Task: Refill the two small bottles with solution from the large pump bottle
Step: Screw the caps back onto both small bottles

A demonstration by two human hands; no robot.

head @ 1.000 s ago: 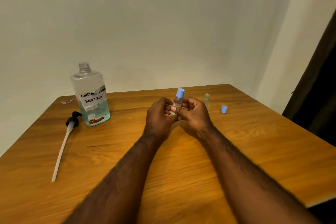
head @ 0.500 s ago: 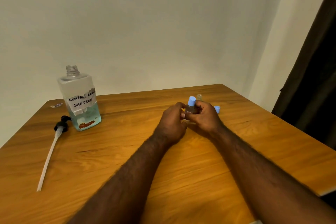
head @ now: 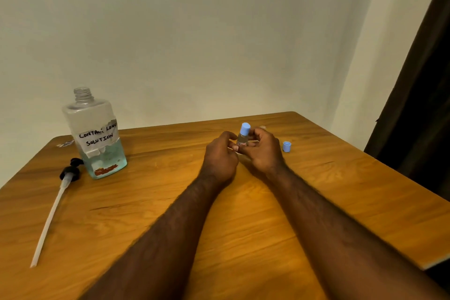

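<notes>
A small clear bottle with a blue cap stands upright between my hands near the table's far middle. My right hand holds its body with curled fingers. My left hand pinches it from the left. The second small bottle is almost hidden behind my right hand; only its open top shows. Its loose blue cap lies on the table to the right. The large bottle, labelled contact lens solution, stands uncapped at the far left, about a third full of blue liquid.
The black pump head with its long white tube lies on the wooden table in front of the large bottle. A small scrap lies at the far left corner. A dark curtain hangs at the right.
Both hands have carried the capped small bottle away from me and lowered it toward the table beside the second bottle. The head view shifted right.
</notes>
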